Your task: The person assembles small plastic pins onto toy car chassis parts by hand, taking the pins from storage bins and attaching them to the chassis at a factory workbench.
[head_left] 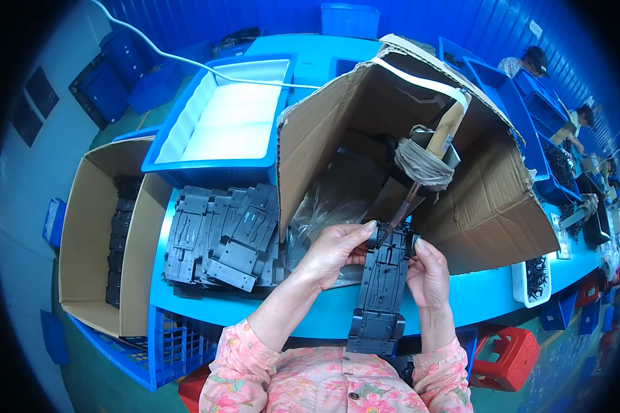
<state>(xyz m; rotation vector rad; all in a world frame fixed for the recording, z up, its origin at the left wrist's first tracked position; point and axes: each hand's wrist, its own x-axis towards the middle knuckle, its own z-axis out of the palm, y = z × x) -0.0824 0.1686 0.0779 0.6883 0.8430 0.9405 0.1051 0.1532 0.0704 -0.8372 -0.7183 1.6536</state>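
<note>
Head view: both hands gripping black plastic chassis part (381, 292) under hanging screwdriver (427, 162).
L hand (334, 251) & R hand (427, 275) are clamping its sides over table edge (489, 303); best keeping part steady w/ hole lined under tip, I'd judge.

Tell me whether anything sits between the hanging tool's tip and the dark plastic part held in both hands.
Nothing visible does. The hanging tool's tip comes down right at the top end of the dark plastic part, which the left hand and right hand grip at its sides.
</note>
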